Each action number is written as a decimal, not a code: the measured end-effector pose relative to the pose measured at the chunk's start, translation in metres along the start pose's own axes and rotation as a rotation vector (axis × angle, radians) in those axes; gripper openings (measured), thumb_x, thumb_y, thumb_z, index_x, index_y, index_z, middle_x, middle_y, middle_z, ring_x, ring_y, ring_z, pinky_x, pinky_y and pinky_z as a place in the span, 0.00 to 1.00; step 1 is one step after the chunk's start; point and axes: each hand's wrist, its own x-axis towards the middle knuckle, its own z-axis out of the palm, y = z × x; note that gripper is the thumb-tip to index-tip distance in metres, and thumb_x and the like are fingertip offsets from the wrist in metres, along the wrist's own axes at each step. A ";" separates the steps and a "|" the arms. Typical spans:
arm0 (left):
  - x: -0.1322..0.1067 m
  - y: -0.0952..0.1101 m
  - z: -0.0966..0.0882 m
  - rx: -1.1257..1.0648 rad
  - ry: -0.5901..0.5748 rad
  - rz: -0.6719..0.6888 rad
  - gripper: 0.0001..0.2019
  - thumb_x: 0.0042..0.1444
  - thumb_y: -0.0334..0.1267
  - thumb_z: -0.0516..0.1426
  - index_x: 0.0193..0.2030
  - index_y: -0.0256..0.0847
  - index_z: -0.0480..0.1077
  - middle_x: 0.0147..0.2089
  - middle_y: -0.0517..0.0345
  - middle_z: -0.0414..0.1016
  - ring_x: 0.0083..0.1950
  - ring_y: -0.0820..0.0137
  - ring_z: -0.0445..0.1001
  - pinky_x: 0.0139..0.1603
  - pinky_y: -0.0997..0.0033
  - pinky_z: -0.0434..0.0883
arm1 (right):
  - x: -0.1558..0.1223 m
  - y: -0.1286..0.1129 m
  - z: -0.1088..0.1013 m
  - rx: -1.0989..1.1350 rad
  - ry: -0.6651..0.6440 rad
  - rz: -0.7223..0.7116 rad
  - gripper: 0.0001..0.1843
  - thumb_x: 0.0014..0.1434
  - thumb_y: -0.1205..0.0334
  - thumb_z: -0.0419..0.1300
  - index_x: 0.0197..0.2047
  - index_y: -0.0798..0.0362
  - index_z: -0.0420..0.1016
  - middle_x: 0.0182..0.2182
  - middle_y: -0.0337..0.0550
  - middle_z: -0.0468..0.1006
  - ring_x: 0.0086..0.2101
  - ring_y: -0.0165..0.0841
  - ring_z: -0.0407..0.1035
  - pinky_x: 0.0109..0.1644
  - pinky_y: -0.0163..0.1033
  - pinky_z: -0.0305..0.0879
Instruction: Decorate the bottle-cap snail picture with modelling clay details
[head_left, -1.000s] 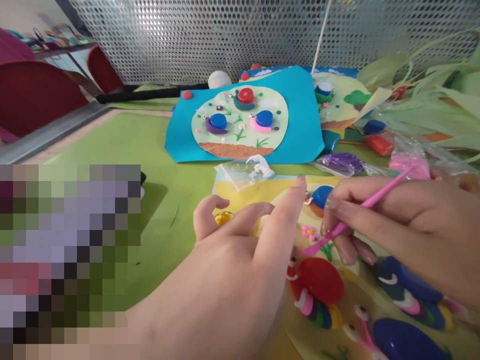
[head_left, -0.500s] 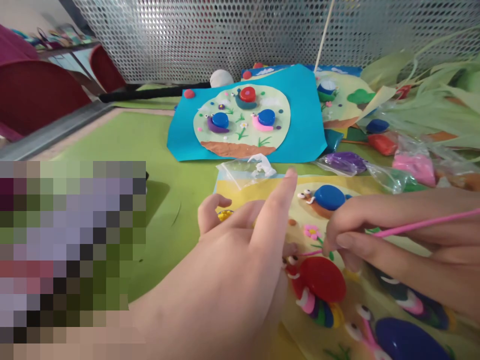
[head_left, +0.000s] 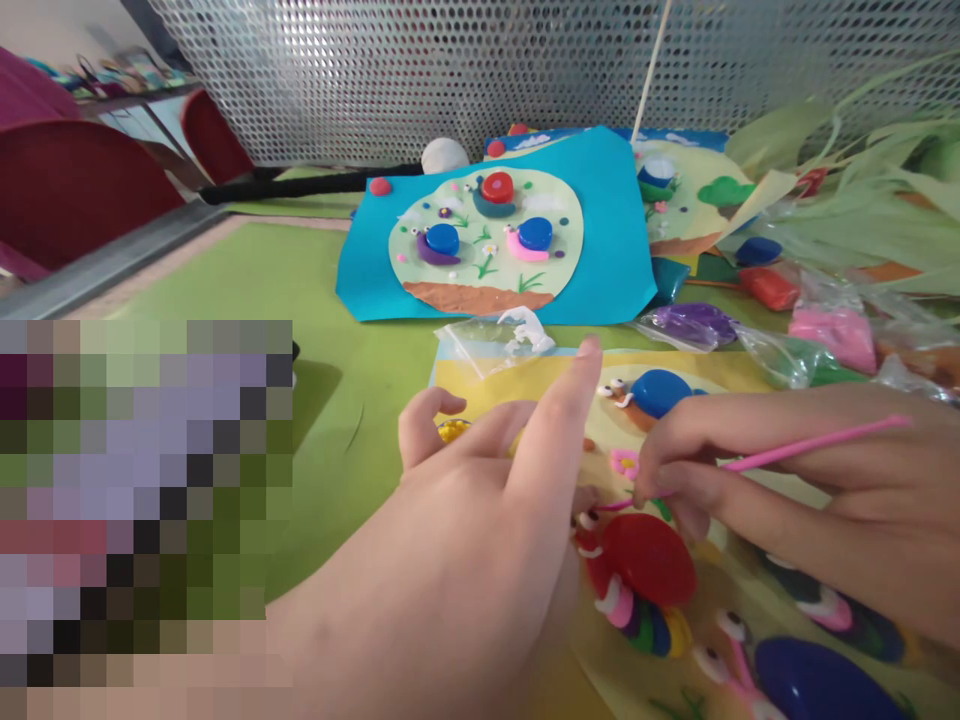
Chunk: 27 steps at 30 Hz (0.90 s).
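My right hand pinches a thin pink clay tool, its tip down by the head of a red clay snail on a yellow craft sheet. My left hand rests on that sheet just left of the snail, fingers spread and index finger raised, holding nothing. A blue-shelled snail sits behind the tool tip, with a pink clay flower between them. Another dark blue shell lies at the lower right.
A finished snail picture on blue paper lies further back on the green table. Bags of purple, pink and red clay crowd the right. Perforated metal panel behind; red chairs at left.
My right hand swung the pink tool from a steep tilt to nearly level and brought its tip down to the red snail's head. My left hand barely moved.
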 end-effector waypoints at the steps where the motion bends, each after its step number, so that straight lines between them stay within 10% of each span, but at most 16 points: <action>1: 0.000 0.000 -0.001 0.002 -0.006 -0.002 0.34 0.49 0.25 0.39 0.64 0.37 0.32 0.37 0.59 0.74 0.49 0.59 0.69 0.55 0.26 0.43 | 0.000 0.000 0.000 0.003 -0.005 0.006 0.11 0.62 0.65 0.50 0.31 0.45 0.69 0.22 0.29 0.73 0.21 0.29 0.66 0.24 0.36 0.59; 18: -0.004 0.000 0.000 0.081 0.078 0.046 0.33 0.49 0.28 0.38 0.65 0.34 0.34 0.26 0.62 0.69 0.45 0.59 0.72 0.56 0.30 0.51 | 0.001 0.012 0.007 0.053 0.047 -0.067 0.12 0.64 0.59 0.47 0.33 0.42 0.69 0.24 0.28 0.75 0.22 0.28 0.68 0.22 0.35 0.60; 27: -0.003 0.001 -0.012 0.135 0.077 0.006 0.35 0.44 0.25 0.42 0.63 0.42 0.45 0.41 0.51 0.76 0.50 0.55 0.68 0.49 0.25 0.53 | 0.004 0.016 0.010 0.094 0.070 -0.089 0.13 0.63 0.58 0.49 0.29 0.42 0.70 0.19 0.29 0.73 0.18 0.28 0.67 0.20 0.35 0.59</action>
